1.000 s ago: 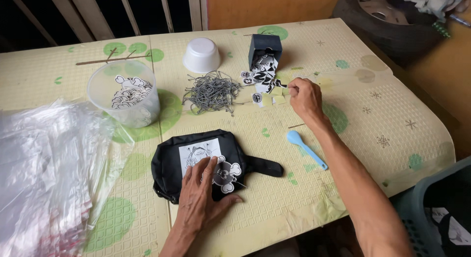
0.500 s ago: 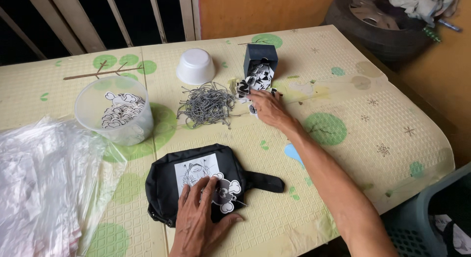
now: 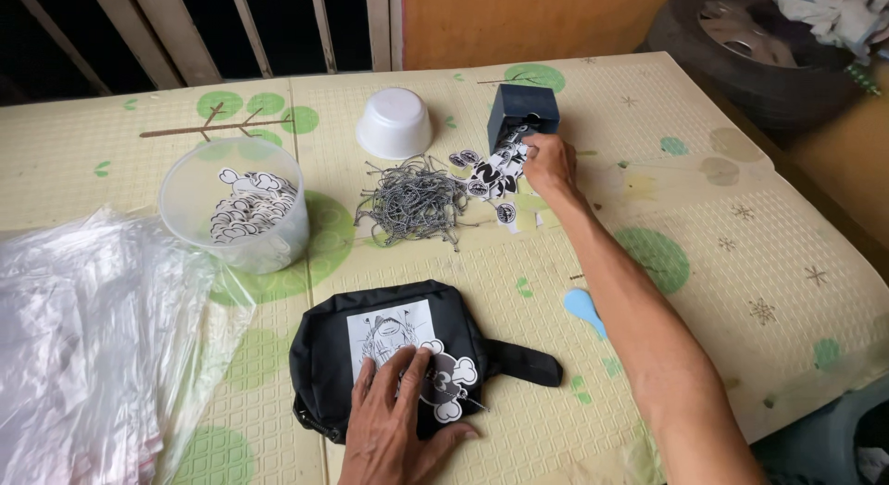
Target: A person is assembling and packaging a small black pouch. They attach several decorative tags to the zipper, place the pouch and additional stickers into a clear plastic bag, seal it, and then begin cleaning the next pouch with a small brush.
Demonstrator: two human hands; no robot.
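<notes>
Pouch (image 3: pixel 389 355), black: left hand (image 3: pixel 398 425) flat, fingers spread, pinning skull tag (image 3: pixel 446 385). Right hand (image 3: pixel 548 163) pinching among loose tags (image 3: pixel 491 177); grip unclear. Attachment unfinished, judging by heaped cords (image 3: pixel 414 202).

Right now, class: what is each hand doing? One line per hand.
Left hand: open, fingers spread flat on the black pouch, holding nothing.
Right hand: at the pile of black-and-white tags by the dark box; grip cannot be told.

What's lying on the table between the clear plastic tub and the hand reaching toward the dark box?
A tangled pile of grey strings lies between the clear tub and the right hand, seen from the head camera.
</notes>
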